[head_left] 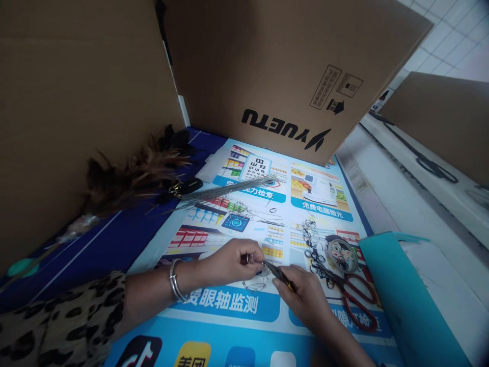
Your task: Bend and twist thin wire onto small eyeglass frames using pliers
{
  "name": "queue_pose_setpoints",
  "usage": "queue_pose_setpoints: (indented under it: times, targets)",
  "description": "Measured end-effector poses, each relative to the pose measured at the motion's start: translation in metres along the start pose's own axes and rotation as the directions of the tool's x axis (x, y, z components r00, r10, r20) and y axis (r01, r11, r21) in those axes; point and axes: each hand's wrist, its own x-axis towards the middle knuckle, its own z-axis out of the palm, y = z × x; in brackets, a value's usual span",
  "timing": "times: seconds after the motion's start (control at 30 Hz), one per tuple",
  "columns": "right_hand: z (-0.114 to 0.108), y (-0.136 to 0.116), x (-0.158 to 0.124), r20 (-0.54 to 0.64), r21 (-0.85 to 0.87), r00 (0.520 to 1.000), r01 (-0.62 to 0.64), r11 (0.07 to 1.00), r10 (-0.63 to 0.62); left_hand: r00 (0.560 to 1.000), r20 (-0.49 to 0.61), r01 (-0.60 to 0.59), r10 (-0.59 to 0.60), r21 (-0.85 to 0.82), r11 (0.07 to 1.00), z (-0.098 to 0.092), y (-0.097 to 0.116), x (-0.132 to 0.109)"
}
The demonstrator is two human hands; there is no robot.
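My left hand [244, 261] is closed in a pinch, fingertips together. The small thing between them is too fine to make out, though a silvery glint shows at the fingers. My right hand [303, 293] grips a pair of pliers [280, 277] with dark jaws and yellow-and-black handles. The jaws' tip meets the left fingertips. Just below, a loop of thin wire [256, 285] lies on the printed sheet. To the right of the pliers lie red-handled scissors [359, 295] and several small black rings [315, 259].
A bundle of thin metal wires [233, 188] lies behind my hands, near a tangle of wire [244, 206]. A round tin [342, 253] is beside the scissors. Cardboard panels [229, 66] stand behind, dark feathers [133, 168] lie left, and a turquoise box [405, 290] stands right.
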Motion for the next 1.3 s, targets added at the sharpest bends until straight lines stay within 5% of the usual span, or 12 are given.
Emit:
queue_pose_setpoints:
  times: [0.57,0.83,1.03,1.3]
  targets:
    - [0.0002,0.0006,-0.0015,-0.01,-0.112,1.0,0.012,0.994,-0.013,0.996,-0.014,-0.077,0.083,0.231,0.97,-0.0005,0.0007,-0.0006]
    - [-0.0025,0.0002,-0.0004,0.009,-0.003,1.0,0.003,1.0,-0.003,0.999,0.023,-0.037,0.035,0.089,0.995,-0.0008,0.0001,0.0007]
    - [-0.0063,-0.0037,-0.0001,0.028,0.077,1.0,-0.002,0.997,0.0,0.992,0.037,-0.119,0.119,-0.017,0.993,-0.0035,0.0053,0.002]
    - [-0.0073,-0.0061,0.0,0.035,0.147,0.999,0.005,0.989,-0.01,0.995,0.08,0.068,-0.054,-0.183,0.981,-0.0002,-0.0006,-0.0025]
